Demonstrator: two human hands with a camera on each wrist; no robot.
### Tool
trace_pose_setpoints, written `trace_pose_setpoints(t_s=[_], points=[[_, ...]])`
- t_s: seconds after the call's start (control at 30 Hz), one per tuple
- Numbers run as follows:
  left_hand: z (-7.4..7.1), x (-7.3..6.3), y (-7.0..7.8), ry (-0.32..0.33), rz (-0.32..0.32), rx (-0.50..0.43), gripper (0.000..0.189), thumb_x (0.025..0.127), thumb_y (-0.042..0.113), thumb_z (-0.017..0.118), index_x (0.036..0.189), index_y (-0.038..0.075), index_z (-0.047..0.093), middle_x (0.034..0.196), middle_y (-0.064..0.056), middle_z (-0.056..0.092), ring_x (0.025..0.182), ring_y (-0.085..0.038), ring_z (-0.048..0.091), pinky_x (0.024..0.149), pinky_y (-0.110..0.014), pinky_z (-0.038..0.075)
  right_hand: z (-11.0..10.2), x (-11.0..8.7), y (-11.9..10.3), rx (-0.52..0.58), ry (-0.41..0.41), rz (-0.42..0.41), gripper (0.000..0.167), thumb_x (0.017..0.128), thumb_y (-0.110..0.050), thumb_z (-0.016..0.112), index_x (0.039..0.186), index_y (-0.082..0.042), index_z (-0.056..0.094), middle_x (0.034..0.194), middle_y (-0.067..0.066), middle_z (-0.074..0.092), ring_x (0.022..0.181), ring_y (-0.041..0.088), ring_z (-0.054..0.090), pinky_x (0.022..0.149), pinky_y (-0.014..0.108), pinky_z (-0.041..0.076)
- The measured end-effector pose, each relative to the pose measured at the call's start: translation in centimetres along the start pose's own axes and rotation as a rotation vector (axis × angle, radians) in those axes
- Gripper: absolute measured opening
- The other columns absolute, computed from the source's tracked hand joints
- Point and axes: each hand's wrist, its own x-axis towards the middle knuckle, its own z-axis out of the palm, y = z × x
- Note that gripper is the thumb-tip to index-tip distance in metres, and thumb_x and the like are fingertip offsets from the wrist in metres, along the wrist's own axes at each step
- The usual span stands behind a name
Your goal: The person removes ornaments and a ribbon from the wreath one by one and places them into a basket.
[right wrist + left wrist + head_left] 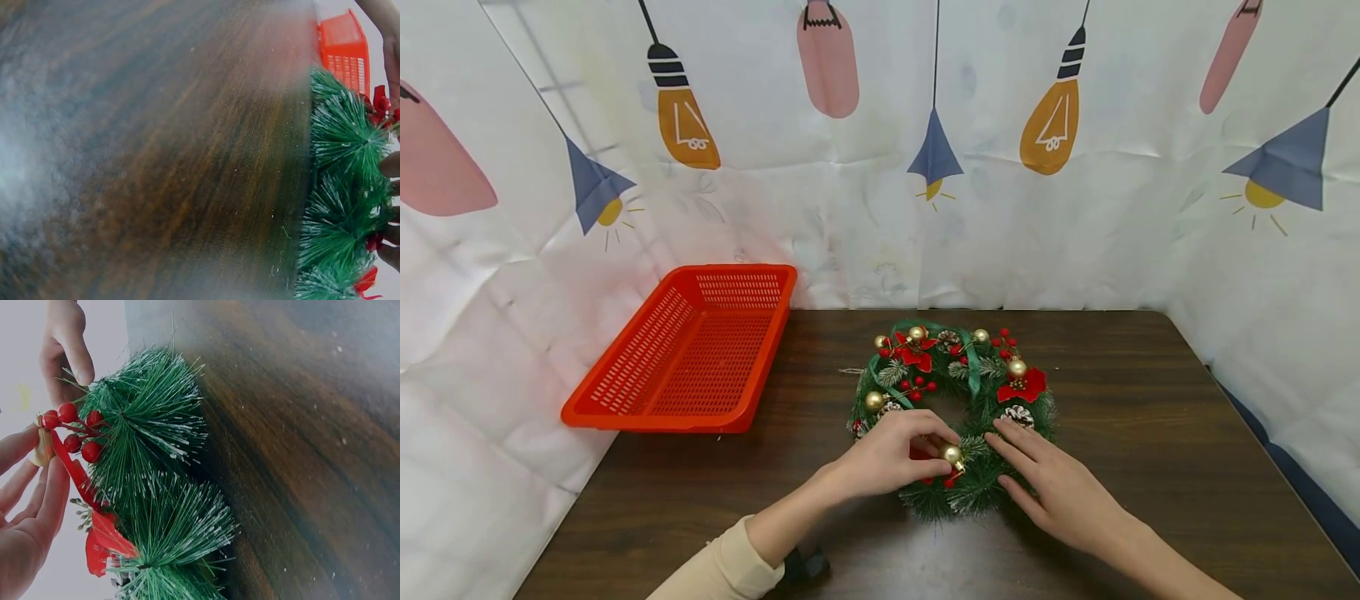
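Note:
A green Christmas wreath lies on the table, trimmed with red flowers, red berries, pinecones and gold balls. At its near left side my left hand pinches a small gold ball ornament between thumb and fingers. In the left wrist view that gold ball sits beside the berries, partly covered by the fingers. My right hand rests with spread, nearly straight fingers on the wreath's near right side. Green needles lie under its fingertips in the right wrist view.
An orange-red plastic basket stands at the table's back left. The dark wooden table extends to both sides of the wreath. A white curtain printed with lamps hangs behind. A small dark object lies near the left sleeve.

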Motion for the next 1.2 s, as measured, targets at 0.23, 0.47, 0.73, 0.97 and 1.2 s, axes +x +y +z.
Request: trace_pose_setpoints(t_s=[0.23, 0.47, 0.73, 0.97, 1.2], points=[[0.5, 0.2, -0.2, 0.016, 0.034, -0.008, 0.027, 0.092, 0.005, 0.078, 0.118, 0.004, 0.072, 0.11, -0.001, 0.071, 0.093, -0.003, 0.068, 0.083, -0.023, 0.058, 0.1, -0.1, 0.1, -0.004, 0.002, -0.003, 0.058, 0.093, -0.022, 0.077, 0.144, -0.003, 0.058, 0.151, 0.017, 0.051, 0.137, 0.035, 0.05, 0.1, 0.054, 0.05], [0.7, 0.3, -0.2, 0.027, 0.036, -0.017, 0.027, 0.092, 0.006, 0.078, 0.118, 0.005, 0.072, 0.111, -0.001, 0.071, 0.094, -0.003, 0.068, 0.084, -0.023, 0.057, 0.2, -0.1, 0.1, -0.006, -0.003, 0.002, 0.057, 0.094, -0.024, 0.076, 0.144, -0.002, 0.058, 0.151, 0.017, 0.051, 0.138, 0.034, 0.05, 0.101, 0.054, 0.05], [0.7, 0.2, 0.0, 0.05, 0.045, -0.074, 0.028, 0.092, 0.008, 0.079, 0.119, 0.004, 0.072, 0.112, -0.002, 0.071, 0.094, -0.007, 0.069, 0.084, -0.025, 0.058, 0.2, 0.0, 0.0, -0.018, -0.013, 0.02, 0.062, 0.09, -0.021, 0.08, 0.144, -0.002, 0.058, 0.152, 0.017, 0.049, 0.139, 0.034, 0.048, 0.103, 0.055, 0.048], [0.2, 0.0, 0.3, 0.069, 0.015, -0.154, 0.03, 0.093, 0.008, 0.077, 0.122, 0.002, 0.071, 0.114, -0.003, 0.07, 0.095, -0.011, 0.07, 0.086, -0.03, 0.059, 0.3, 0.3, 0.1, -0.046, -0.044, 0.058, 0.06, 0.092, -0.024, 0.078, 0.145, -0.005, 0.058, 0.155, 0.018, 0.046, 0.143, 0.035, 0.043, 0.11, 0.056, 0.04], [-0.8, -0.4, 0.5, 0.124, -0.015, -0.171, 0.029, 0.093, 0.008, 0.078, 0.121, 0.005, 0.072, 0.114, 0.0, 0.069, 0.098, -0.017, 0.07, 0.088, -0.033, 0.059, 0.3, 0.3, 0.2, -0.063, -0.064, 0.072, 0.06, 0.092, -0.026, 0.078, 0.145, -0.006, 0.059, 0.157, 0.019, 0.043, 0.144, 0.037, 0.041, 0.109, 0.059, 0.04]])
